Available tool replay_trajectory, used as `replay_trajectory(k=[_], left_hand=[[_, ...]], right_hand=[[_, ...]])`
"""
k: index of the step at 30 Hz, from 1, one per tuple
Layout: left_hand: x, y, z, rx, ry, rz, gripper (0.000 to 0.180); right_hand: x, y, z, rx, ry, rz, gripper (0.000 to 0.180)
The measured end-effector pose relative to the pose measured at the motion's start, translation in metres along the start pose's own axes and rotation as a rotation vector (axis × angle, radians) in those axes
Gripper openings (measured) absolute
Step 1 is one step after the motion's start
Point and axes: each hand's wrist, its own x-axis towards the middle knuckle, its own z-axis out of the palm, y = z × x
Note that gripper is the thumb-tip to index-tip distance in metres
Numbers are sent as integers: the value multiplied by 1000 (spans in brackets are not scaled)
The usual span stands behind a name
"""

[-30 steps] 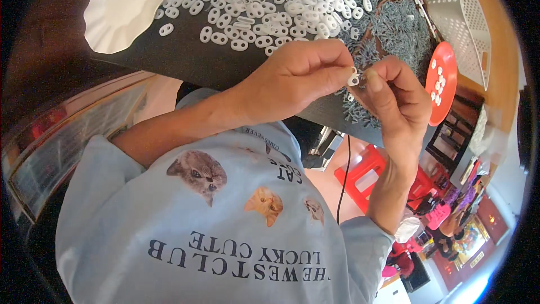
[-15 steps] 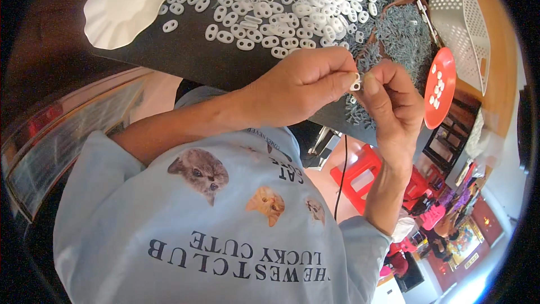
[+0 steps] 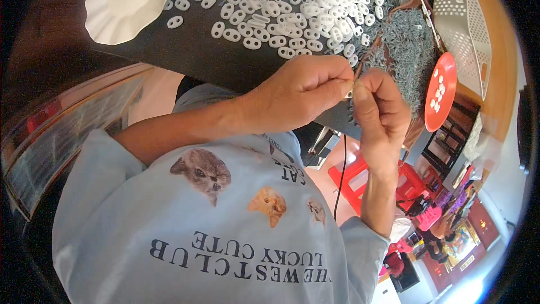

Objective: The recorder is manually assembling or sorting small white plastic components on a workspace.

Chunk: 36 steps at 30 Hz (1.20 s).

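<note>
My left hand point(image 3: 306, 87) pinches a small white plastic piece point(image 3: 349, 94) between thumb and forefinger, with only a sliver of it showing. Right against it, my right hand point(image 3: 383, 114) has its thumb and forefinger pressed together, meeting the left fingertips at the piece. Whatever the right fingers grip is hidden. Beyond both hands spreads a heap of white oval plastic pieces point(image 3: 270, 8), each with two holes. A pile of small grey pieces point(image 3: 408, 42) lies behind my right hand.
A white scalloped dish point(image 3: 126, 5) sits at the table's left end. On the right are a red plate point(image 3: 444, 70) with several small white pieces and a white perforated basket point(image 3: 464, 34). The dark table's near edge runs below my hands; a red stool point(image 3: 354, 183) stands underneath.
My right hand has moved left and closed in on the left hand. The white piece, clearly visible before, is now mostly covered by fingertips.
</note>
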Motion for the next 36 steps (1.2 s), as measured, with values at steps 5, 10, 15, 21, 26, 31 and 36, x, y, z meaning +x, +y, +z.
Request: replay_trajectory(k=[5, 10, 15, 21, 26, 31, 36], left_hand=[[-2, -3, -7, -115, -8, -38, 12], [-5, 0, -8, -192, -38, -8, 11], [-7, -5, -6, -140, -10, 52, 10], [-11, 0, -11, -30, 5, 42, 10], [-15, 6, -19, -205, -7, 30, 12], [-15, 4, -27, -221, -17, 20, 14], [-14, 0, -27, -222, -13, 8, 14]], right_hand=[[0, -1, 1, 46, -21, 150, 11], [0, -7, -3, 172, -78, 179, 10], [2, -5, 3, 65, -101, 90, 11], [3, -3, 13, -111, -31, -95, 12], [7, -11, 10, 115, -115, 89, 15], [12, -11, 8, 202, -126, 176, 13], [18, -9, 14, 143, -92, 147, 7]])
